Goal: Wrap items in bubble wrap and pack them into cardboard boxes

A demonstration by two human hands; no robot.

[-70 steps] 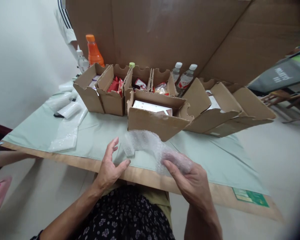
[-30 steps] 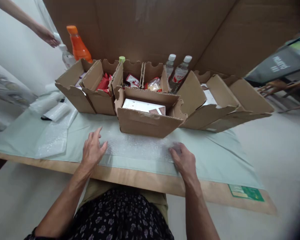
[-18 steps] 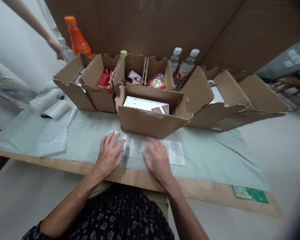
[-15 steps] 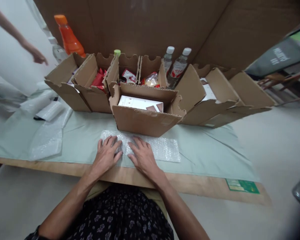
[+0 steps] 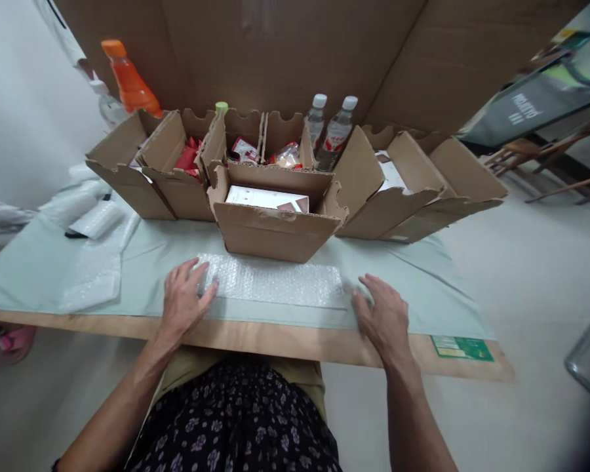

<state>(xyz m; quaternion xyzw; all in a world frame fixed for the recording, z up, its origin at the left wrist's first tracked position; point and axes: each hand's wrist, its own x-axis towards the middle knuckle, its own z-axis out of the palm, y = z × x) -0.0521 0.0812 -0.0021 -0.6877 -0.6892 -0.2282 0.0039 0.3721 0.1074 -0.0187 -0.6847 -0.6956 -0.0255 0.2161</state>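
Note:
A flat strip of bubble wrap (image 5: 275, 282) lies lengthwise across the cloth in front of me. At its left end is my left hand (image 5: 185, 296), fingers spread, the fingertips over or touching the edge. My right hand (image 5: 384, 313) is just beyond the right end, fingers apart and slightly curled, holding nothing. Directly behind the strip stands a cardboard bin (image 5: 280, 233) with a white box (image 5: 263, 198) inside.
More cardboard bins (image 5: 122, 187) with packets stand behind, and further bins (image 5: 423, 213) on the right. Two water bottles (image 5: 341, 128) and an orange bottle (image 5: 132, 82) stand at the back. Crumpled bubble wrap (image 5: 96, 262) lies left. A green card (image 5: 462, 348) is at the front right edge.
My hands have moved apart from the middle of the strip: the left to its left end, the right off past its right end. The other person's hand at far left has gone from view.

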